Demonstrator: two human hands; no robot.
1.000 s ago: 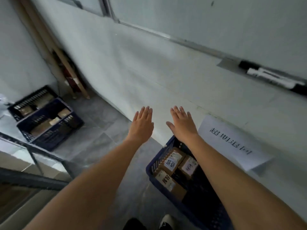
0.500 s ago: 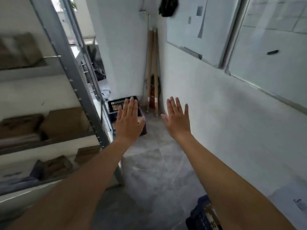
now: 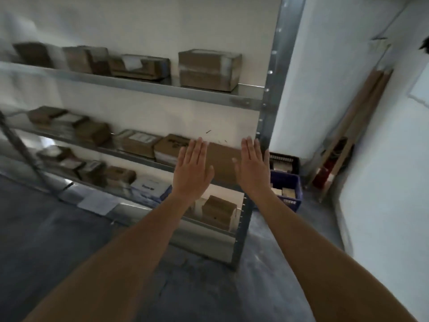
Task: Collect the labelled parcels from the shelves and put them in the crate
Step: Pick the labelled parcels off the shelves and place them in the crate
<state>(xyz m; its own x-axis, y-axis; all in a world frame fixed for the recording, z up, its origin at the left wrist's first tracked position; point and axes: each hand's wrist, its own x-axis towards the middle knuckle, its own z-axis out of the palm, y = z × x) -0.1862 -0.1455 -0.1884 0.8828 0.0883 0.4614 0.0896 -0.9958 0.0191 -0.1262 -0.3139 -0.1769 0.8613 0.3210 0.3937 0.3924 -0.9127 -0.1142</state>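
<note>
Grey steel shelving (image 3: 270, 94) fills my view, and I place everything else against it. My left hand (image 3: 192, 171) and my right hand (image 3: 253, 168) are both stretched out flat in front of its middle shelf, palms down, fingers straight and close together, gripping nothing. Between the two hands, on that middle shelf at the rack's right end, sits a plain brown parcel (image 3: 222, 162); I cannot tell whether either hand touches it. More cardboard parcels line the rack: a taped box (image 3: 209, 69) on the top shelf, a labelled one (image 3: 137, 142) left of my hands, blurred. Right of the rack's upright, on the floor, stands a blue crate (image 3: 286, 188) with boxes inside.
</note>
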